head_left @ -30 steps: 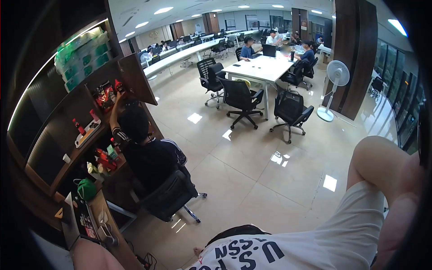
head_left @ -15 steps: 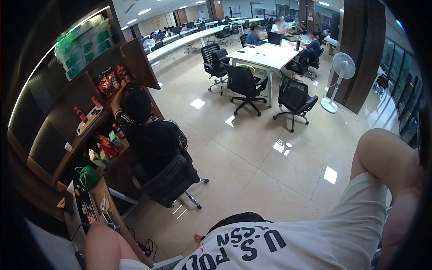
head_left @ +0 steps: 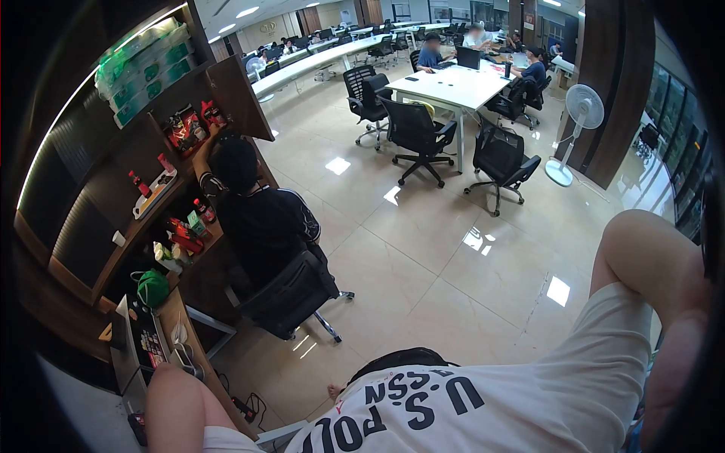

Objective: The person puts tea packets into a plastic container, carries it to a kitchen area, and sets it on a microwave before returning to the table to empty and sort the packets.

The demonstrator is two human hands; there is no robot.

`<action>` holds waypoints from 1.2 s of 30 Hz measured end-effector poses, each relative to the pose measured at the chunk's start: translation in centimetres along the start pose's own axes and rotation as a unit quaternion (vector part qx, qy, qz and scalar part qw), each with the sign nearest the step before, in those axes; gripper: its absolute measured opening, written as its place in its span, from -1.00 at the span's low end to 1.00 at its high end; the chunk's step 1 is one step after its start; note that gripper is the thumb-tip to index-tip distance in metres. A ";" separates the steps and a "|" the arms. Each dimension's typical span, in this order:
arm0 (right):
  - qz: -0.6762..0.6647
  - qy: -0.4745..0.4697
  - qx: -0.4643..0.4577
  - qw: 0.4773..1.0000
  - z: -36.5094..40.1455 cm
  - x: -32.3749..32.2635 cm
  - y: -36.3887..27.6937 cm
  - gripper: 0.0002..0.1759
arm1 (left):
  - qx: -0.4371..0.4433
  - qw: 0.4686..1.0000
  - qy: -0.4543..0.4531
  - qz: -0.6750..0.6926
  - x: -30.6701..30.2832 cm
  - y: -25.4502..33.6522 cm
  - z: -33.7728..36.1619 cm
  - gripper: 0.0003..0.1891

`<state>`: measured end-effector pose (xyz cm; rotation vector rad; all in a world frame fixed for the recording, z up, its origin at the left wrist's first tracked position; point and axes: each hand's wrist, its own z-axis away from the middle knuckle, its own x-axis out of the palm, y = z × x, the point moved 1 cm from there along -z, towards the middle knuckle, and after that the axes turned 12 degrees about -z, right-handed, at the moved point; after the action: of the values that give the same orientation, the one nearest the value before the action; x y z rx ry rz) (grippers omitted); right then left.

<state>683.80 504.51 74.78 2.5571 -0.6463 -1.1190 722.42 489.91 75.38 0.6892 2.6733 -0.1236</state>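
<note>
Neither of my hands shows in the head view. My bent right arm (head_left: 642,253) is raised at the right edge, its forearm running out of view close to the camera. My left elbow (head_left: 170,396) juts up at the lower left, beside a narrow wooden desk (head_left: 177,317) with a white cable (head_left: 178,333) on it. My white printed shirt (head_left: 453,408) fills the bottom. Ahead on the left, a seated person in black (head_left: 264,226) reaches one hand into an open cabinet (head_left: 239,106) holding red packages (head_left: 183,128).
Shelves on the left carry red bottles (head_left: 139,184), a paper cup (head_left: 118,238) and a green bag (head_left: 152,288). Beyond the tiled floor stand office chairs (head_left: 415,132), a white table (head_left: 453,89) with people seated, and a white fan (head_left: 584,109). A power strip (head_left: 243,408) lies lower left.
My view has shifted slightly, so most of the room sits a little further right in the frame. The seated person still reaches into the cabinet. Both my arms look almost unmoved.
</note>
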 end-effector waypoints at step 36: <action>-0.035 0.001 -0.020 0.999 0.1 0.8 0.5 -0.56 | 0.026 0.999 0.022 0.004 0.1 1.4 -0.6 -0.76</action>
<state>684.08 503.61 74.41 2.5658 -0.5317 -1.1403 722.80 491.25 75.93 0.7281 2.7178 -0.1782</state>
